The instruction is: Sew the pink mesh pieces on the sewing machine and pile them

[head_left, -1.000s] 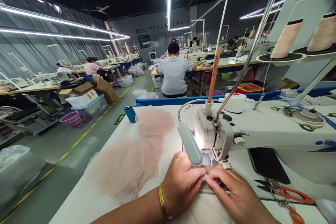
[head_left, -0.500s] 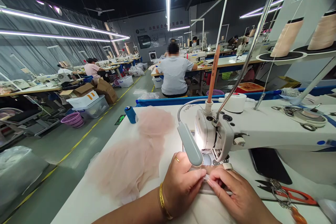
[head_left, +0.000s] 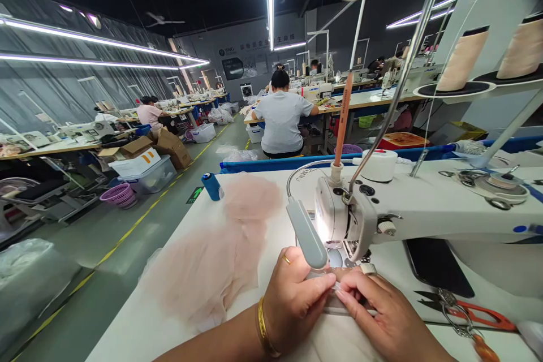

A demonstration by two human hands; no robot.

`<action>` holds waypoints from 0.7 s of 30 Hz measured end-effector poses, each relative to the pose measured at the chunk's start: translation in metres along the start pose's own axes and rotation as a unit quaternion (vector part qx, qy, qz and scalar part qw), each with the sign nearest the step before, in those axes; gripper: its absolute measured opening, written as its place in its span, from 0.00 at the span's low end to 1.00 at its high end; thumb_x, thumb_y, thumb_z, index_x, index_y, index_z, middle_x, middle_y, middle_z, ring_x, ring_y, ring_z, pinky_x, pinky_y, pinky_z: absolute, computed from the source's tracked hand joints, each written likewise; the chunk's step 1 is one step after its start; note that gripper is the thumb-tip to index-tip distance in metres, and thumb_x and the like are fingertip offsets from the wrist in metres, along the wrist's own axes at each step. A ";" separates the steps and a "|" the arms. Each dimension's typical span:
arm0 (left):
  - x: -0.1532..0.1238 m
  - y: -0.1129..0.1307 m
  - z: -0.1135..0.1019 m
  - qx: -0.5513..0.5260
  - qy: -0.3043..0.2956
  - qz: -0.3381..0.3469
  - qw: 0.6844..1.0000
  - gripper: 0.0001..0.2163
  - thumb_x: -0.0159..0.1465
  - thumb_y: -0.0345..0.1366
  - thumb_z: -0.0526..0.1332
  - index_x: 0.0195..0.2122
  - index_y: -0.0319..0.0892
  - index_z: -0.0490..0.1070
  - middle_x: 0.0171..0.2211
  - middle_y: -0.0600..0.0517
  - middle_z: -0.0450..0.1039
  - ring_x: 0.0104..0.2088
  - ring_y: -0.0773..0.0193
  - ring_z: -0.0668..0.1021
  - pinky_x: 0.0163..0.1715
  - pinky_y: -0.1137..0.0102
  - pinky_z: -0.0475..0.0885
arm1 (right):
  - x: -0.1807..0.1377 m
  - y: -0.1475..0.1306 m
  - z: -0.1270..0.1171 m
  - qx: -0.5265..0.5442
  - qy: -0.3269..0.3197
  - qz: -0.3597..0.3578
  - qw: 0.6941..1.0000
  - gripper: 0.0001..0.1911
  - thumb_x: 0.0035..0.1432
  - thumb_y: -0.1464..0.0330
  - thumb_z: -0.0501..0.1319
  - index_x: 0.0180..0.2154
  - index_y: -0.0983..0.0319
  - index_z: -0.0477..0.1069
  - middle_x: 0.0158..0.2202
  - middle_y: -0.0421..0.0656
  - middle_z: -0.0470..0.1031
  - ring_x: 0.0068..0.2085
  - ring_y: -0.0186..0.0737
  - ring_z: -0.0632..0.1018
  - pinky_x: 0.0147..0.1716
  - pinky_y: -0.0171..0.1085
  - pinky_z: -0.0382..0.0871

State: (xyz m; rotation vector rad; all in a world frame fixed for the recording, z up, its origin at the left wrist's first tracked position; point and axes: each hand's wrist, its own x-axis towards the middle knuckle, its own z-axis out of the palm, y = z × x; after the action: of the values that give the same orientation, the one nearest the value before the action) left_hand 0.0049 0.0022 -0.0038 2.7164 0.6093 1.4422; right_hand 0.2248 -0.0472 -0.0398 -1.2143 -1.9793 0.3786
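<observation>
Both my hands are close together in front of the needle area of a white sewing machine (head_left: 335, 209). My left hand (head_left: 297, 291) pinches the edge of a pale sheer fabric (head_left: 335, 342) between thumb and fingers. Right beside it, my right hand (head_left: 369, 300) grips the same edge, thumb and forefinger almost meeting the left thumb. The fabric hangs down toward me below the hands. A grey lamp head (head_left: 307, 235) hangs just above my left fingers and partly hides the needle area. To the left, pinkish sheer fabric (head_left: 212, 260) lies spread on the white table.
A blue thread spool (head_left: 211, 186) stands at the table's far left edge. Right of my hands lie a black phone (head_left: 439, 266) and orange-handled scissors (head_left: 483, 317) with a key ring. Thread cones (head_left: 462, 62) stand at the right. A person (head_left: 280, 116) sits ahead, back turned.
My hands keep their grip on the fabric edge with hardly any movement. The whole view has shifted very slightly.
</observation>
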 end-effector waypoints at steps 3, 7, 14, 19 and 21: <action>0.000 0.001 0.000 -0.002 -0.005 -0.005 1.000 0.08 0.70 0.27 0.60 0.47 0.42 0.77 0.43 0.43 0.80 0.41 0.54 0.81 0.40 0.62 0.78 | 0.000 0.000 0.000 0.000 -0.004 -0.002 1.000 0.09 0.74 0.65 0.58 0.37 0.53 0.71 0.32 0.36 0.78 0.32 0.38 0.80 0.33 0.35 0.76; 0.000 0.001 0.001 -0.002 -0.012 -0.018 1.000 0.06 0.70 0.27 0.60 0.43 0.43 0.76 0.43 0.45 0.79 0.41 0.55 0.80 0.40 0.63 0.77 | -0.001 0.000 0.000 0.002 -0.003 -0.004 1.000 0.09 0.75 0.66 0.57 0.37 0.54 0.70 0.33 0.36 0.78 0.33 0.38 0.80 0.34 0.35 0.76; -0.003 0.001 0.002 -0.002 -0.029 -0.036 0.999 0.05 0.69 0.28 0.60 0.40 0.43 0.75 0.42 0.46 0.78 0.41 0.55 0.79 0.40 0.62 0.77 | -0.003 0.002 0.004 -0.004 -0.016 -0.020 1.000 0.11 0.77 0.66 0.55 0.37 0.54 0.70 0.32 0.38 0.77 0.33 0.39 0.79 0.34 0.37 0.75; -0.003 0.001 0.002 -0.012 -0.037 -0.043 0.998 0.06 0.69 0.27 0.60 0.42 0.42 0.75 0.40 0.45 0.77 0.40 0.56 0.79 0.39 0.63 0.77 | -0.004 0.005 0.004 -0.009 -0.023 -0.042 0.999 0.09 0.76 0.69 0.56 0.38 0.54 0.70 0.35 0.38 0.79 0.35 0.40 0.81 0.38 0.38 0.76; -0.003 0.001 0.002 -0.016 -0.037 -0.038 0.998 0.09 0.69 0.26 0.60 0.47 0.41 0.76 0.42 0.44 0.78 0.41 0.55 0.79 0.40 0.62 0.78 | -0.003 0.004 0.002 -0.009 -0.022 -0.046 0.999 0.09 0.75 0.69 0.57 0.39 0.54 0.71 0.36 0.39 0.80 0.36 0.40 0.81 0.39 0.37 0.76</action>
State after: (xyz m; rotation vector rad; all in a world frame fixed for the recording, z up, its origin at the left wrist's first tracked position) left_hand 0.0059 0.0009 -0.0071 2.6762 0.6721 1.3181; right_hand 0.2266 -0.0473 -0.0455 -1.1296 -2.0735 0.3435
